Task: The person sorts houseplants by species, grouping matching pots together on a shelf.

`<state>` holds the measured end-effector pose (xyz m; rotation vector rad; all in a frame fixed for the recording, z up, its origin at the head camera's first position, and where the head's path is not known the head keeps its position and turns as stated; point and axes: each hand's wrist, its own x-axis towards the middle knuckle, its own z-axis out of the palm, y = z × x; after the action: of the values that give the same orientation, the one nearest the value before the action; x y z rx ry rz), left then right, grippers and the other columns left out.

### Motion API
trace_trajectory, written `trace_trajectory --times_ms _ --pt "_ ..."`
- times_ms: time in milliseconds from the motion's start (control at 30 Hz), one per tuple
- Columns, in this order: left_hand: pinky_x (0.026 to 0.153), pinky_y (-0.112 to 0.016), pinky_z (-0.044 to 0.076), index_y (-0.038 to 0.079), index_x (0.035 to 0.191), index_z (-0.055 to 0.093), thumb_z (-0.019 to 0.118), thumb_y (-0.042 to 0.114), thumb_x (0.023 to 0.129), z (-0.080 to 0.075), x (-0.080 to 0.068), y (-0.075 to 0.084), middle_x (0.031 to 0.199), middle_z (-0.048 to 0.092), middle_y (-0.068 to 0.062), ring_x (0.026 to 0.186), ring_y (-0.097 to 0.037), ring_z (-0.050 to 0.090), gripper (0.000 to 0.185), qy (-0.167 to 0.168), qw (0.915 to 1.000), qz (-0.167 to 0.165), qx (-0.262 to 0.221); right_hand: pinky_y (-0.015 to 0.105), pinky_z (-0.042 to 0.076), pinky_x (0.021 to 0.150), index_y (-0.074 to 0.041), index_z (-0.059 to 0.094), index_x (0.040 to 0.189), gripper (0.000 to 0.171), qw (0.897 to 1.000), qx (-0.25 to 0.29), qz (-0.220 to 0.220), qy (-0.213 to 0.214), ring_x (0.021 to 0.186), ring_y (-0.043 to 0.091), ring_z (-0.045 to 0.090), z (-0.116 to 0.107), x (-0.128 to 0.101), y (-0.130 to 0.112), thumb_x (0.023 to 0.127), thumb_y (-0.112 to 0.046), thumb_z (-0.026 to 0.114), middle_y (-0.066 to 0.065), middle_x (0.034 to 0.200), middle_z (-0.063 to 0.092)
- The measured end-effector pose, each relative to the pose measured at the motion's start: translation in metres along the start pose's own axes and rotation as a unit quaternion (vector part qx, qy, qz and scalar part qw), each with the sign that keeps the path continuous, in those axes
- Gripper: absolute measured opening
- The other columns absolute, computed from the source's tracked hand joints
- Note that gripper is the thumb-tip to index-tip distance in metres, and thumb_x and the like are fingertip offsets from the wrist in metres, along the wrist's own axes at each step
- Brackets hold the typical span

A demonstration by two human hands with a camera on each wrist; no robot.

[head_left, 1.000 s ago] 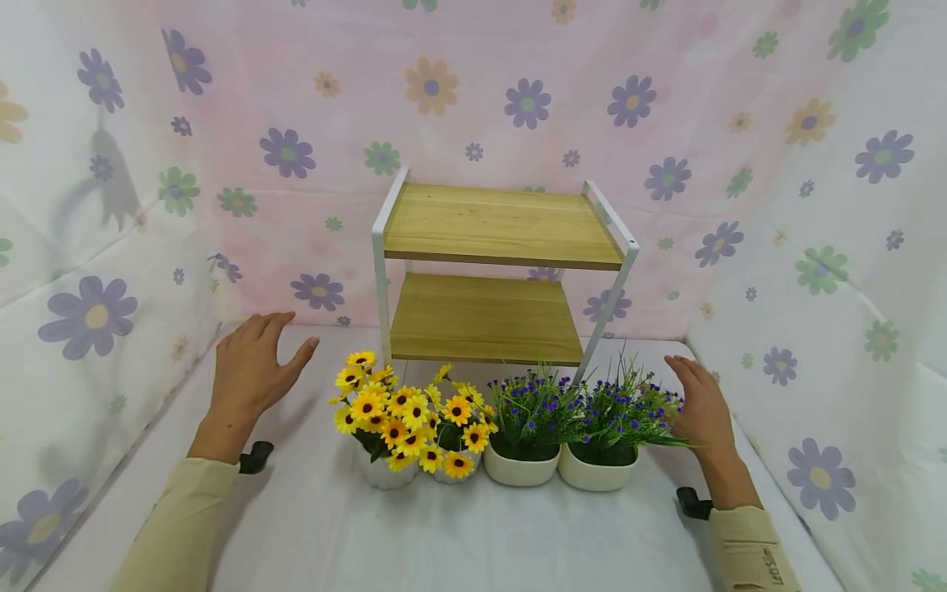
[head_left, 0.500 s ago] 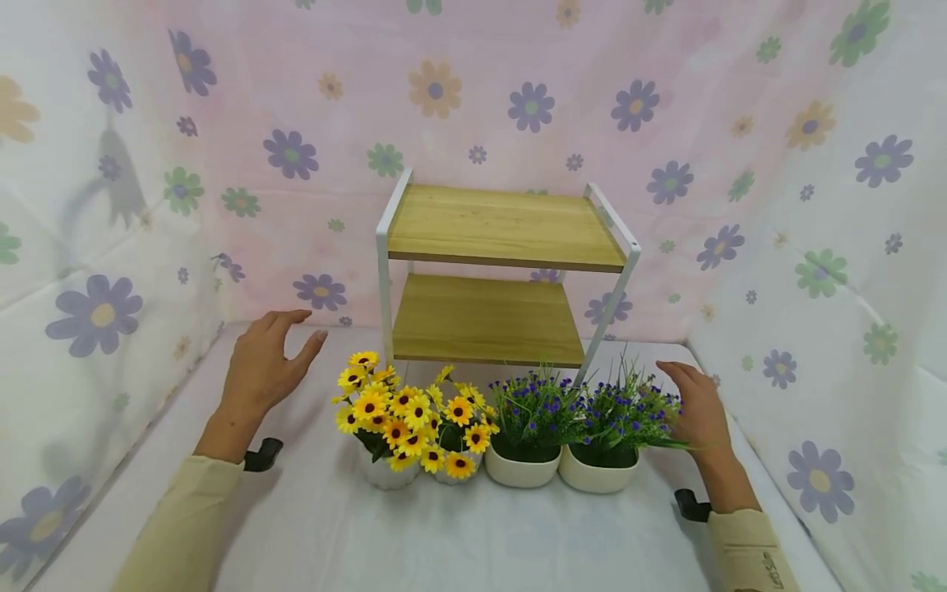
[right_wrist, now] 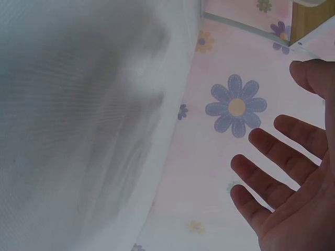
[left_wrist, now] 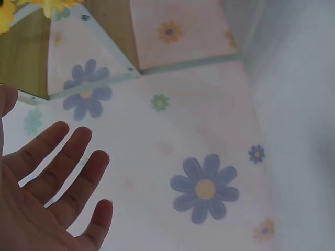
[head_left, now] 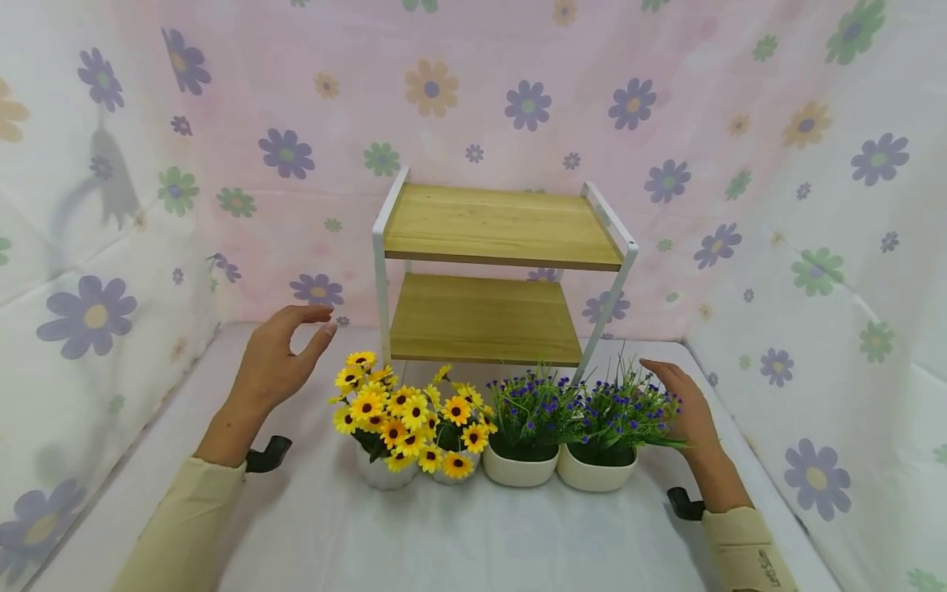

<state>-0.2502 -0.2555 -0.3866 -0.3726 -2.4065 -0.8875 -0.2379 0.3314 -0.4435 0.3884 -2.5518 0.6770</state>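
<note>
My left hand hovers to the left of the yellow sunflowers, fingers spread and holding nothing. At the right, my right hand is beside the purple flower plant, partly behind its leaves, and its fingers are relaxed with nothing in them. Between the hands stand two pots of yellow artificial sunflowers and two cream pots with purple-flowered plants, all in one row. In the wrist views the left palm and the right palm both show bare, parted fingers.
Behind the pots stands a two-tier shelf with wooden boards and a white frame. A white cloth covers the table. Flower-printed curtains enclose the back and both sides.
My left hand has moved right, closer to the sunflowers, its thumb and fingers drawing nearer each other. My right hand has shifted slightly left toward the purple plant. The pots and shelf stay put.
</note>
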Motion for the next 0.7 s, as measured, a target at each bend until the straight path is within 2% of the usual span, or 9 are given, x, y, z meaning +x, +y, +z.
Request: trace_trajectory --times_ms 167,300,433,533,600,700 --pt "0.111 -0.068 0.043 0.010 0.139 0.067 0.064 0.034 0.108 0.000 0.007 0.014 0.133 0.071 -0.014 0.129 -0.038 0.061 0.039 -0.025 0.9987 0.019 -0.039 0.073 0.045 0.104 0.004 0.059 0.145 0.049 1.000 0.022 -0.010 -0.001 0.127 0.052 0.057 0.000 -0.003 -0.003 0.101 -0.013 0.071 0.027 0.138 0.062" --pt "0.110 -0.067 0.045 0.012 0.141 0.066 0.062 0.033 0.109 0.002 0.014 0.025 0.132 0.072 -0.011 0.126 -0.034 0.063 0.038 -0.050 0.9967 0.040 -0.051 0.069 0.050 0.100 0.004 0.062 0.140 0.046 0.999 0.012 -0.035 0.001 0.121 0.048 0.063 -0.002 -0.007 -0.002 0.098 -0.011 0.073 0.025 0.130 0.068" --pt "0.108 -0.068 0.046 0.012 0.142 0.065 0.061 0.029 0.110 0.005 0.015 0.035 0.130 0.073 -0.012 0.124 -0.034 0.065 0.037 -0.058 0.9946 0.059 -0.064 0.058 0.055 0.092 0.004 0.066 0.135 0.047 0.996 0.003 -0.084 0.005 0.113 0.041 0.068 -0.003 -0.010 0.001 0.090 -0.003 0.077 0.018 0.120 0.072" --pt "0.109 -0.068 0.046 0.013 0.142 0.066 0.062 0.027 0.110 0.007 0.014 0.041 0.129 0.073 -0.010 0.122 -0.033 0.066 0.035 -0.057 0.9929 0.067 -0.081 0.049 0.056 0.091 0.003 0.066 0.131 0.047 0.994 0.006 -0.105 -0.008 0.111 0.038 0.069 -0.003 -0.011 0.002 0.087 -0.001 0.080 0.014 0.118 0.071" --pt "0.109 -0.067 0.046 0.013 0.141 0.066 0.063 0.026 0.109 0.009 0.012 0.045 0.129 0.073 -0.010 0.122 -0.032 0.066 0.035 -0.056 0.9919 0.067 -0.091 0.049 0.057 0.092 0.004 0.065 0.130 0.045 0.994 0.015 -0.106 -0.027 0.112 0.039 0.069 -0.003 -0.012 0.002 0.087 0.000 0.079 0.016 0.119 0.071" --pt "0.108 -0.066 0.049 0.012 0.140 0.067 0.064 0.027 0.109 0.013 0.010 0.051 0.130 0.073 -0.010 0.119 -0.031 0.067 0.034 -0.057 0.9918 0.062 -0.096 0.059 0.057 0.094 0.005 0.064 0.130 0.042 0.993 0.022 -0.103 -0.057 0.113 0.043 0.068 -0.006 -0.015 0.001 0.089 0.002 0.076 0.019 0.122 0.070"
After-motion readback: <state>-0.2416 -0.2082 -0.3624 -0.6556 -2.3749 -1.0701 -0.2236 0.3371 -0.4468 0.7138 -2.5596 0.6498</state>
